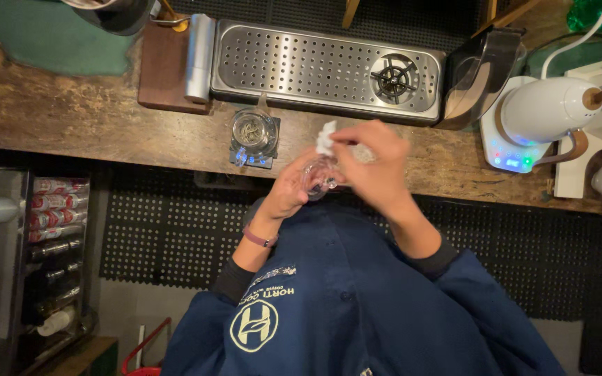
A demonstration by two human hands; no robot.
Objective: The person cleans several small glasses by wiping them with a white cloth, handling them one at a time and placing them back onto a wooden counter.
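My left hand (pixel 288 193) holds a small clear glass vessel (pixel 319 177) in front of my chest. My right hand (pixel 374 161) pinches a crumpled white tissue (pixel 326 137) at the vessel's rim. Both hands hover over the near edge of the wooden counter (pixel 71 118). Just beyond them a clear glass (pixel 253 130) with something pale inside stands on a small lit scale (pixel 251 157).
A steel perforated drip tray with a round rinser (pixel 393 79) lies at the back. A white kettle (pixel 548 110) sits on a lit base at right. A wooden block (pixel 165 66) is left of the tray. A fridge with cans (pixel 53 202) stands lower left; black rubber matting (pixel 168 230) covers the floor.
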